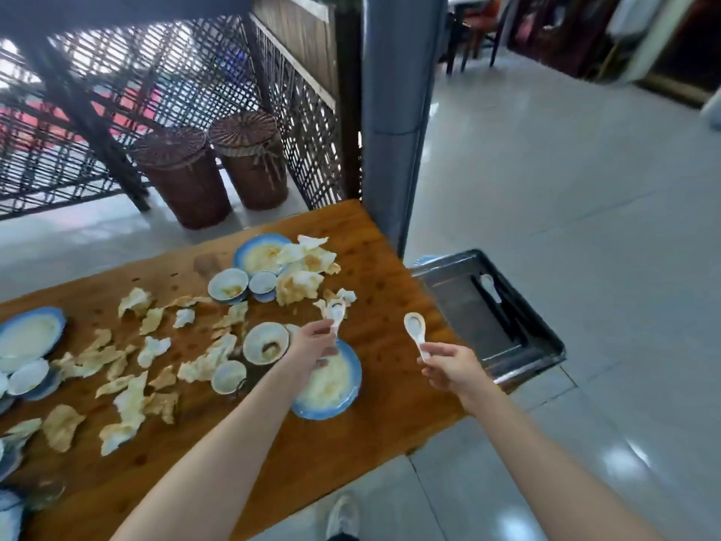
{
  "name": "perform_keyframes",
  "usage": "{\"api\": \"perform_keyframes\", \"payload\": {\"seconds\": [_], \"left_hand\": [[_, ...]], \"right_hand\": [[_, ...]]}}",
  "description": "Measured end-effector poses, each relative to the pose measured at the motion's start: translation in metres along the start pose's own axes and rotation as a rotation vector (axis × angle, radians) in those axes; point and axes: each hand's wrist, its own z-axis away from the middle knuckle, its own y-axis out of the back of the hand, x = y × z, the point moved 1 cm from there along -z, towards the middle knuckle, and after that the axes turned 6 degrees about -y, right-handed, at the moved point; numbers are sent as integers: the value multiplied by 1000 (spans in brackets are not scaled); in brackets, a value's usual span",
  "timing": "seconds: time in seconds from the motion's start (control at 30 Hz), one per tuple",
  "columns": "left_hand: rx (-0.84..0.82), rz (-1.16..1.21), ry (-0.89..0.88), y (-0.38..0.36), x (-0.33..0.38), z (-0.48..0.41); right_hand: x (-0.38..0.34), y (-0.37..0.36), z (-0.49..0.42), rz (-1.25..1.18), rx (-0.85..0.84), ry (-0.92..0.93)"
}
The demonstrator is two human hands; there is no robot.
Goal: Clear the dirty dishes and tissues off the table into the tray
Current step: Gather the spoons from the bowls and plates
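messy counter (390, 259), tray (456, 310) just off its end
left hand (316, 341) pinches a spoon (335, 311) in its fingers above a plate (337, 388); right hand (448, 367) pinches a second spoon (415, 326)

light: bright daylight via lattice (175, 91) | glare: patches on floor (624, 462) | focus: soft blur overall | edges: wide-angle bending

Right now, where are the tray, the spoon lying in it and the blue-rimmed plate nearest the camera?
tray (452, 306): head view, bare floor.
spoon in the tray (487, 283): head view, its bowl.
blue-rimmed plate (316, 413): head view, near rim.
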Motion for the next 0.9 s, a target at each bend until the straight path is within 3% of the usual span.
{"api": "perform_keyframes", "payload": {"seconds": [0.43,0.9], "left_hand": [[-198,-83,100,-184,17,-63],[-199,-44,180,-288,79,-169]], "right_hand": [[15,142,-42,-263,220,-95],[-78,256,-144,-227,271,-109]]}}
